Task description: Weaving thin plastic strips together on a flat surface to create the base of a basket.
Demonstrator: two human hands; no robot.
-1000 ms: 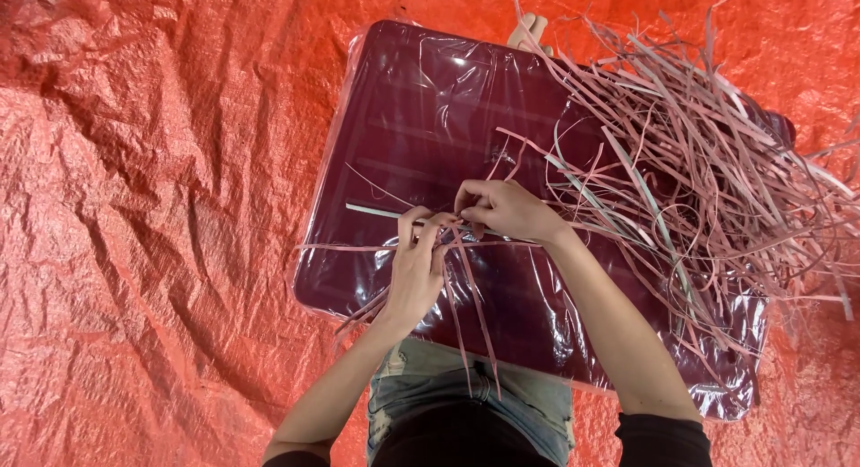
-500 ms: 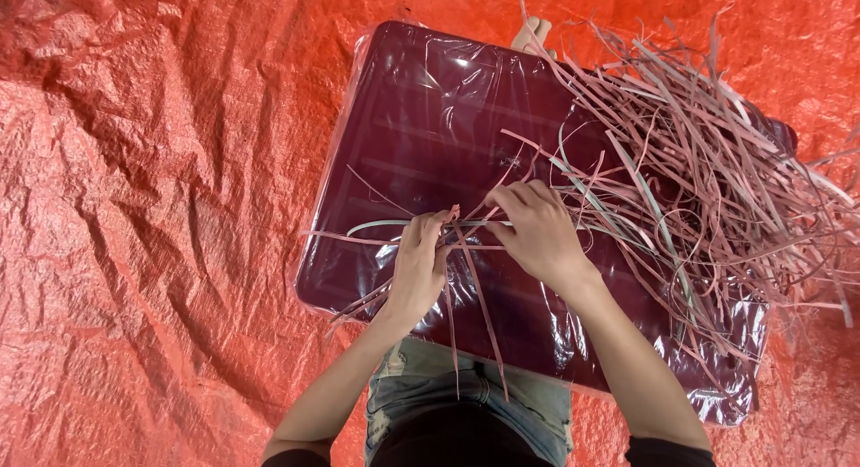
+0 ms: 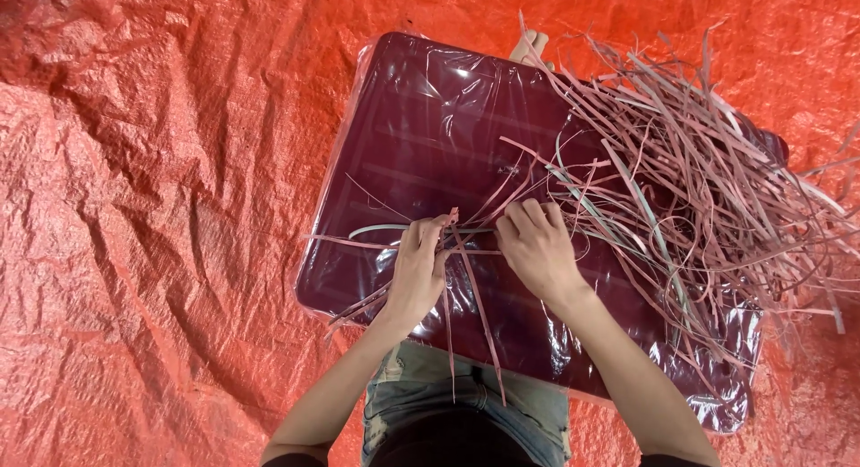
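A dark maroon board (image 3: pixel 430 118) wrapped in clear plastic lies across my lap. A loose heap of long pink strips (image 3: pixel 708 171) covers its right half. My left hand (image 3: pixel 419 270) pinches a small bundle of pink strips (image 3: pixel 466 288) near the board's front middle; their ends hang down over the front edge. My right hand (image 3: pixel 536 245) sits just to the right, fingers curled on the same strips where they cross. One pale green strip (image 3: pixel 381 228) runs left from my left hand.
A crinkled orange-red tarp (image 3: pixel 152 234) covers the ground all around. My knees in blue jeans (image 3: pixel 466 395) show under the board's front edge. A bare foot (image 3: pixel 530 46) shows just past the board's far edge.
My right hand has slid a little to the right and down along the strips, away from my left hand. The left hand has stayed put, still pinching the bundle.
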